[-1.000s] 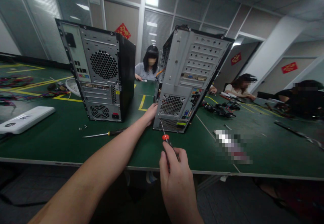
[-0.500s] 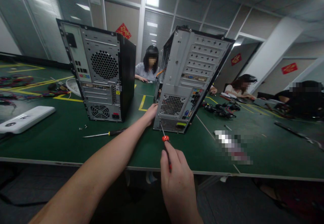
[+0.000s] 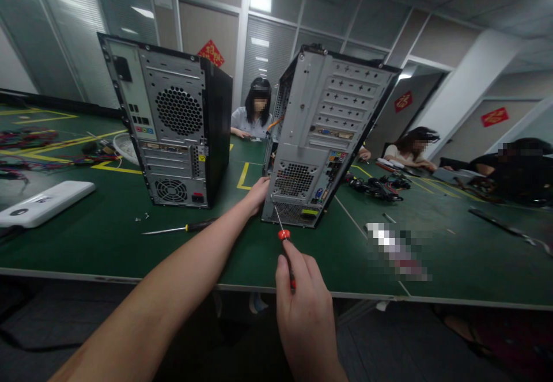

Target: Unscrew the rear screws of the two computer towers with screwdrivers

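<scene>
My right hand point(image 3: 305, 301) is closed around the handle of a red and black screwdriver point(image 3: 284, 235). The screwdriver's thin shaft points up to the lower left rear corner of a grey computer case point(image 3: 298, 105), and its tip meets the back panel there. At that case's lower left edge, my left hand point(image 3: 258, 193) holds on, its fingertips hidden behind the metal. The case stands upright with its left side uncovered, and an orange cable shows inside.
Left of it stands a second computer case point(image 3: 179, 111). A yellow and black screwdriver point(image 3: 166, 231), small screws point(image 3: 147, 216) and a white power bank point(image 3: 47, 203) lie on the green table point(image 3: 108, 255). Black cables point(image 3: 380, 186) sit at right. Other people sit across the table.
The screwdriver's handle and my right hand have shifted very slightly to the right. My left hand and both cases look the same.
</scene>
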A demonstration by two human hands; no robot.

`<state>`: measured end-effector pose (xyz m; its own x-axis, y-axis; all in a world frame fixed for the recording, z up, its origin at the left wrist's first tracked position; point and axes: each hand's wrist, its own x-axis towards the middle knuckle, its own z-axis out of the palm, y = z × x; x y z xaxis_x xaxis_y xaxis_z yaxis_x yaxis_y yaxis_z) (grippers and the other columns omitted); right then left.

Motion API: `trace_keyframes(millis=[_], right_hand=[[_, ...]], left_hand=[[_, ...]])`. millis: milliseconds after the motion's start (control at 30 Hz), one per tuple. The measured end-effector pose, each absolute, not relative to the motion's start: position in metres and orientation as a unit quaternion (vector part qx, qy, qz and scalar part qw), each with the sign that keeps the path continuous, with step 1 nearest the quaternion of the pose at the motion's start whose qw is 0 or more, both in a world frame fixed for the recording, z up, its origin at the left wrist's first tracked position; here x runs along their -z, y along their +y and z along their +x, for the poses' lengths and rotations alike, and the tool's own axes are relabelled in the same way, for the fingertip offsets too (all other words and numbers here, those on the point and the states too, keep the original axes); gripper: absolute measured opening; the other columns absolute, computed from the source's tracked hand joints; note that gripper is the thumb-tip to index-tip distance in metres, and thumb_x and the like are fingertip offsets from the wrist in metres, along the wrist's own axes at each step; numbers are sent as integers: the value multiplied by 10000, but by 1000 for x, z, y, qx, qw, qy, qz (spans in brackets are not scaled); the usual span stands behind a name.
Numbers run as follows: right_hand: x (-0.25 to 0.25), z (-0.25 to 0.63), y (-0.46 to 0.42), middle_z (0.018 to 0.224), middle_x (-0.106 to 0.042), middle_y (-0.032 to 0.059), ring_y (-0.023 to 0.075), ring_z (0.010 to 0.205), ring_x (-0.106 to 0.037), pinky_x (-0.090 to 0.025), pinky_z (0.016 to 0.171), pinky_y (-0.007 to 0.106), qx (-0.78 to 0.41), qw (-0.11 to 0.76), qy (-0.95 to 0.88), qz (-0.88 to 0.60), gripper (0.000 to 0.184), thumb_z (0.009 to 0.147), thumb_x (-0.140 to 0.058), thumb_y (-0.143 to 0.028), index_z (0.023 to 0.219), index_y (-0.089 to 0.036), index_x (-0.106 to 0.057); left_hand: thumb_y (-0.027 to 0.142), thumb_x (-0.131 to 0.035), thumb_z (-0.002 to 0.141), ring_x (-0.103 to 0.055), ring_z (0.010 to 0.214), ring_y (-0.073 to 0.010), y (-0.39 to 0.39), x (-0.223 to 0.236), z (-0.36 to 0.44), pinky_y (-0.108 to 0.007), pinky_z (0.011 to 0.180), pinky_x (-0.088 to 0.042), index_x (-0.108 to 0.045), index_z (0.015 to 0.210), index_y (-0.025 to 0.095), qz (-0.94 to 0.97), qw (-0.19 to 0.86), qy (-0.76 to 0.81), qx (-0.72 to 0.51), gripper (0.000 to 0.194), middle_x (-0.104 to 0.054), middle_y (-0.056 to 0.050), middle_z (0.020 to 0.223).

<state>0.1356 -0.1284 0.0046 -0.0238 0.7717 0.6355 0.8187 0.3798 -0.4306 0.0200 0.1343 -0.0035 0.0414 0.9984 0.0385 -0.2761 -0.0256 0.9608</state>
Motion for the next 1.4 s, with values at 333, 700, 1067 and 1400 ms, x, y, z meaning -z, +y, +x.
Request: trace_keyframes(millis=[333,700,1067,1400], right_hand=[[-8,132,-128,1186,-578,134,240,1012,-681,-592,810,372,2,458,-691,-559,307,979,-529,-232,1273,-186,-607],[-5,134,-127,1052,-661,116,232,897,-700,-575,727,343,25,432,-704,-563,318,1050,-465,-320,1291,-156,-594],[-5,135,-129,1083,-617,109,195,836,-695,-570,698,302,29,405,-721,-562,287,1050,-469,-276,1191,-210,-710],[-1,135,-128,1062,-620,106,186,801,-684,-554,695,299,17,390,-736,-553,333,1026,-442,-176,1265,-201,-672]], left_hand=[[475,-745,819,-703,1040,-251,130,1,22,-383,939,-534,-646,1183,200,438,561,405,-574,466,-760,-96,1037],[391,-719,847,-701,1076,-252,121,-10,21,-381,946,-537,-647,1201,195,419,585,410,-560,412,-756,-102,1090],[429,-718,841,-706,1037,-255,123,-7,20,-394,911,-548,-625,1248,193,430,584,409,-554,479,-752,-110,1085],[414,-734,830,-716,961,-236,125,-4,23,-367,867,-556,-635,1199,192,421,588,394,-567,442,-758,-90,1020]])
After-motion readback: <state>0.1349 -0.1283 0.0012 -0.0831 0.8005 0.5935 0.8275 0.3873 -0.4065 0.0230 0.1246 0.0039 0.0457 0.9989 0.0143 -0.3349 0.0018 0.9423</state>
